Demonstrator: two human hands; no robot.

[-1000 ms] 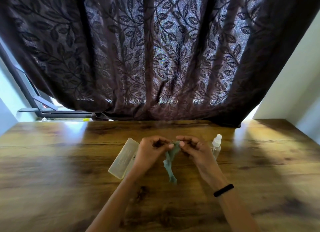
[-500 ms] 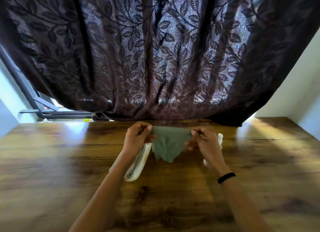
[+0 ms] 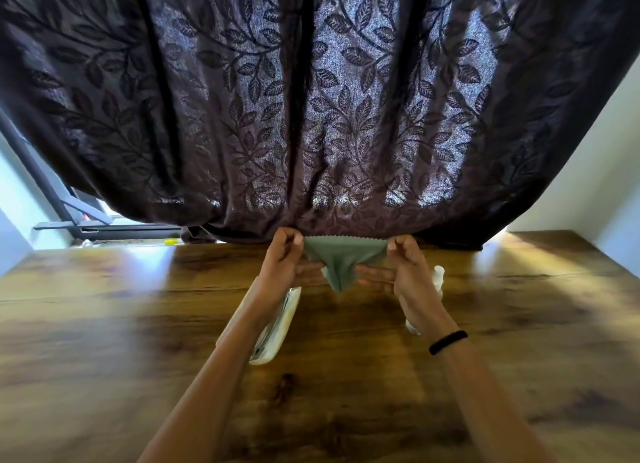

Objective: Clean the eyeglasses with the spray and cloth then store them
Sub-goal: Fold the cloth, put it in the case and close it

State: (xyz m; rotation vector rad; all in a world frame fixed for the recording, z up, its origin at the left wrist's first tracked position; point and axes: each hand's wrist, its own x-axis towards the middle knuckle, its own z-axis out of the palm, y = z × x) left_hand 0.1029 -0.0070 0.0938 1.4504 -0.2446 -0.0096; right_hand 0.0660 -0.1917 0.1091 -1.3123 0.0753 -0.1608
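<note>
Left hand (image 3: 282,258) and right hand (image 3: 408,268) pinch a green cloth (image 3: 343,262) taut above the wooden table (image 3: 104,324); behind the table hangs a leaf-patterned curtain (image 3: 311,99).

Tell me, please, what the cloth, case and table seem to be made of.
Cloth: soft matte green fabric, perhaps microfibre; it sags, zigzag-cut edge. Case: pale smooth plastic, apparently. Table: glossy wood or wood-look laminate; grain and light glare show.

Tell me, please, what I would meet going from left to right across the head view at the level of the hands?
The left hand, pinching one top corner → green cloth → right hand, pinching the other corner → spray bottle, its cap showing just past that hand.
</note>
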